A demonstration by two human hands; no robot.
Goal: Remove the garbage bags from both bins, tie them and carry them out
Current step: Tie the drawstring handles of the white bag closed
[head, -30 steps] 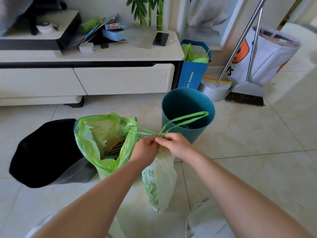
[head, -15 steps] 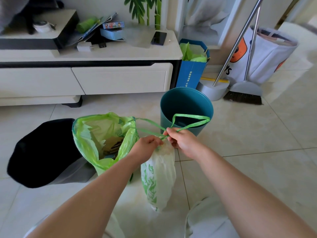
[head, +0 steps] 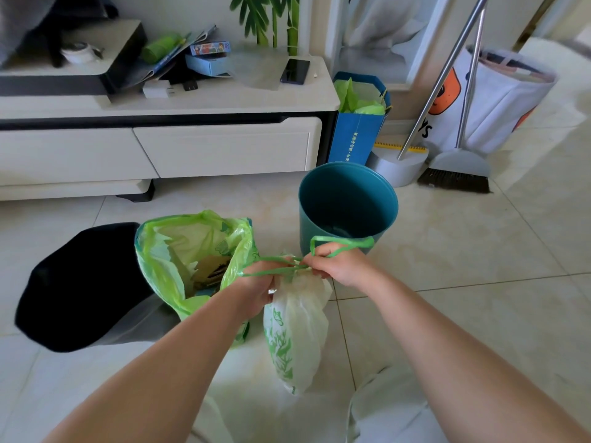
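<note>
Thin white bag hangs limp and seemingly light below both hands, left and right, each closed on its slippery green drawstring, the sensible hold.

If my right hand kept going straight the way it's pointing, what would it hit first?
Probably the left hand: the right hand points left along the drawstring, their fingers nearly touching above the white bag. Depth is uncertain.

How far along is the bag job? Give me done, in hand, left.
Done: both bags look out; the teal bin stands unlined, and the open green bag sits on the floor beside the black bin. In hand: left hand and right hand are knotting the drawstring of the white bag. Left: tie the green bag, carry both out.
</note>
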